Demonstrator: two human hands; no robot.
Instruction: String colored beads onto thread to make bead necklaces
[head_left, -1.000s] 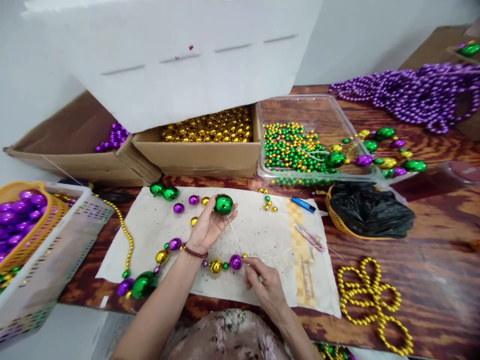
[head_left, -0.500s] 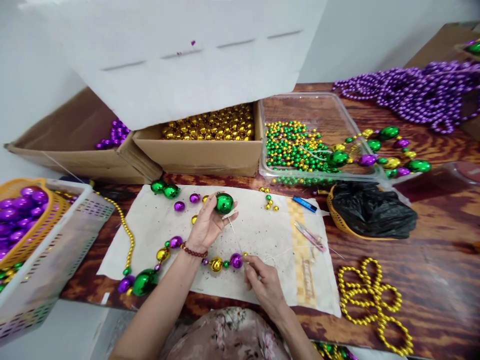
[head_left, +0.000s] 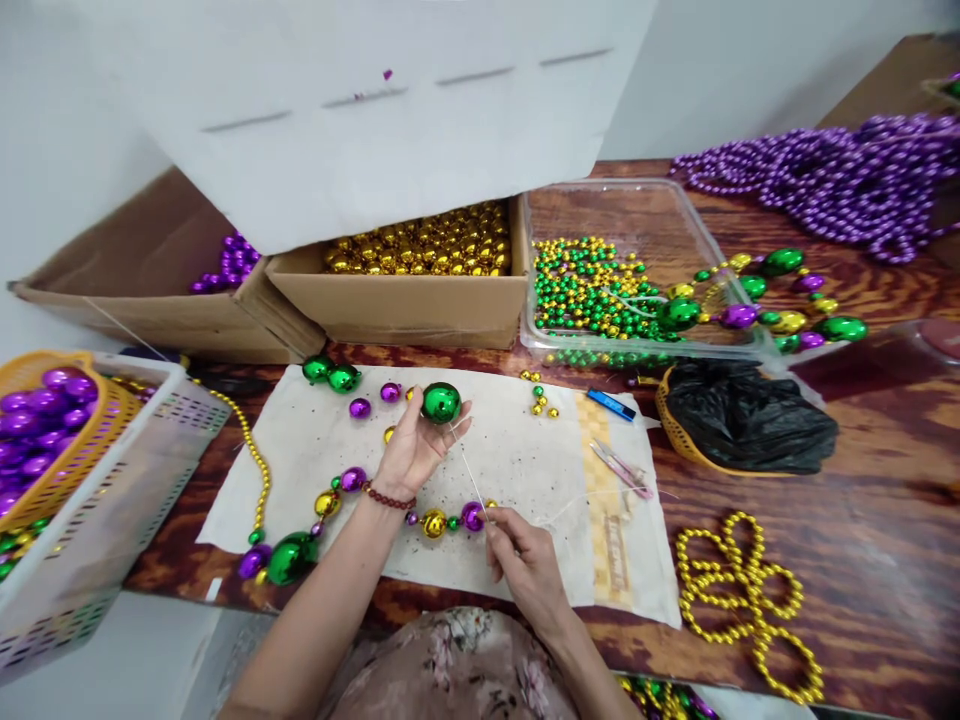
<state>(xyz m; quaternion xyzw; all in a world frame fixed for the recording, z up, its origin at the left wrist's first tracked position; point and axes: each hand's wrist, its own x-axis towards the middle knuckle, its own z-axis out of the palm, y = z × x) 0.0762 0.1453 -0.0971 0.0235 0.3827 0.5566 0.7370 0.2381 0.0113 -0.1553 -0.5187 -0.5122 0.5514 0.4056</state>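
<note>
My left hand (head_left: 416, 445), with a beaded bracelet on its wrist, holds a large shiny green bead (head_left: 442, 403) in its fingertips above the white cloth. My right hand (head_left: 525, 560) pinches the lower end of a long thin needle (head_left: 471, 468). The needle slants up to the left hand, its tip near the underside of the green bead. Just beyond the right fingers lies a row of strung beads, with a purple bead (head_left: 472, 516) and a gold bead (head_left: 433, 523). The strand passes behind my left forearm to another large green bead (head_left: 293, 558).
Loose purple beads (head_left: 360, 408) and small gold beads (head_left: 553, 412) lie on the cloth (head_left: 525, 450). Scissors (head_left: 622, 468) and a blue cutter (head_left: 611, 405) rest at right. Behind stand a box (head_left: 397, 310) of gold beads and a clear tray (head_left: 652, 352).
The green bead and my left hand have shifted slightly left. The needle now reaches down to my right fingertips in a clear line. The view has moved slightly.
</note>
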